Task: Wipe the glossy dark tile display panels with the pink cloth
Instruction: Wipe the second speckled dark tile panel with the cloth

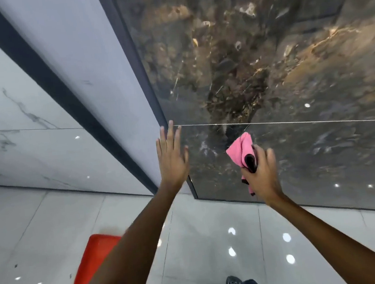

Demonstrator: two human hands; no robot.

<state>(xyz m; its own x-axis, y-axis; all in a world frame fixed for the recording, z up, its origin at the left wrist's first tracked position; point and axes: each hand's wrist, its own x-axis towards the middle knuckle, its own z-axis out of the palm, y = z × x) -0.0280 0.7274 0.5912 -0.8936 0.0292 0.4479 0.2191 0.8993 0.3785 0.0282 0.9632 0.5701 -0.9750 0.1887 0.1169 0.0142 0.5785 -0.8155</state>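
One pink cloth (241, 151) bunched in right hand (261, 175) fingers; left hand (172, 157) fingers spread on two dark panels (266, 62).

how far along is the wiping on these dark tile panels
Done: nothing provable; the dark panel is glossy all over, with no visible wipe marks. In hand: the right hand grips the bunched pink cloth against the lower panel, just below the seam, while the left hand lies flat, fingers straight, at the panel's left edge. Left: seemingly most of both panels, though that can't be confirmed.
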